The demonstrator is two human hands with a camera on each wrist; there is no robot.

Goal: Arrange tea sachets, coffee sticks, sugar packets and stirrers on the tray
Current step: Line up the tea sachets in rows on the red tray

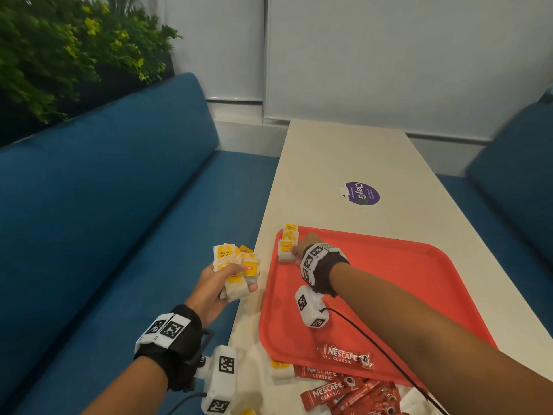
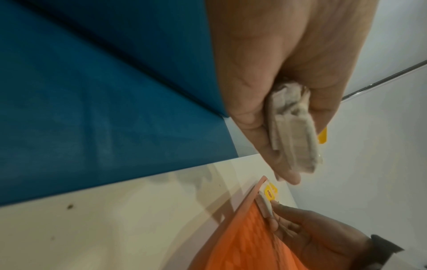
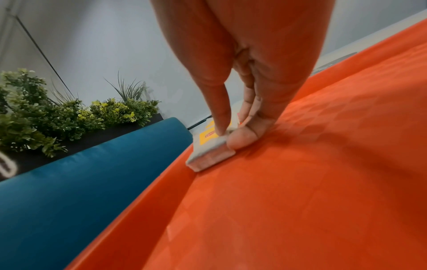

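Note:
A red tray (image 1: 389, 283) lies on the white table (image 1: 344, 157). Several yellow-tagged tea sachets (image 1: 288, 244) stand in a row at the tray's far left corner. My right hand (image 1: 299, 250) pinches the nearest sachet (image 3: 208, 148) of that row between thumb and fingers, against the tray floor (image 3: 300, 182). My left hand (image 1: 221, 280) hovers left of the tray over the sofa edge and grips a bunch of tea sachets (image 1: 236, 268), seen edge-on as the bunch (image 2: 293, 131) in the left wrist view. One red coffee stick (image 1: 345, 356) lies on the tray's near edge.
A pile of red coffee sticks (image 1: 353, 393) and a loose tea sachet (image 1: 281, 368) lie on the table in front of the tray. Blue sofas (image 1: 104, 205) flank the table. A purple sticker (image 1: 362, 193) sits farther along it. Green plants (image 1: 59, 49) stand behind the left sofa.

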